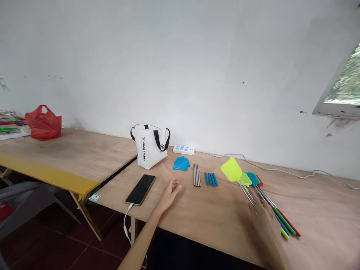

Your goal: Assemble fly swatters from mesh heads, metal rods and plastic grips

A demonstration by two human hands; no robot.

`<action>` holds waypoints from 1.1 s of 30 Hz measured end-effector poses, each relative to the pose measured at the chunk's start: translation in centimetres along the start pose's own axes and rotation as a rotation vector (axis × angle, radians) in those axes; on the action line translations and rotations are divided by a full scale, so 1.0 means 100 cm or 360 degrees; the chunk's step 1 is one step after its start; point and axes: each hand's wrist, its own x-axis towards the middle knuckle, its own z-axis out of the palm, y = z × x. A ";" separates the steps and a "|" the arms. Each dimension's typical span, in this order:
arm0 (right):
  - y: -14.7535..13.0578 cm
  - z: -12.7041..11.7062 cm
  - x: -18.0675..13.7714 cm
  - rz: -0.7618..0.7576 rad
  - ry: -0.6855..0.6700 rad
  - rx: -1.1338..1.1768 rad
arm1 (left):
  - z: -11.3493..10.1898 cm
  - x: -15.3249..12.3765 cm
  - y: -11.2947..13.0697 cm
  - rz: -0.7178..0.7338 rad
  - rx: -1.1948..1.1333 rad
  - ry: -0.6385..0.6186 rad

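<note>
My left hand (pixel 170 193) rests on the wooden table (pixel 213 217) with its fingers loosely curled and nothing in it, just right of a black phone (pixel 140 189). My right hand (pixel 263 219) is blurred and lies over the metal rods of several assembled fly swatters (pixel 254 187); one yellow-green swatter head (pixel 231 169) is tilted up. I cannot tell whether the fingers grip a rod. Between the hands lie a stack of blue swatter heads (pixel 181 164), a bundle of metal rods (pixel 196 174) and several blue handle sleeves (pixel 210 179).
A white tote bag (pixel 150 147) and a white power strip (pixel 183 149) stand near the wall. A second table (pixel 56 157) at left carries a red plastic bag (pixel 43 122). A grey chair (pixel 25 202) sits below it. A window (pixel 341 92) is at right.
</note>
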 end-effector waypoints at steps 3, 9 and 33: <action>0.019 -0.002 0.003 0.0034 -0.0070 -0.0130 | 0.002 -0.003 -0.004 0.0012 0.0181 0.0024; 0.026 0.011 0.000 0.0059 -0.0124 -0.0188 | 0.003 -0.010 0.003 0.0088 0.0384 -0.0056; 0.024 0.017 0.000 0.0071 -0.0112 -0.0211 | 0.004 -0.015 0.019 0.0371 0.0732 -0.0237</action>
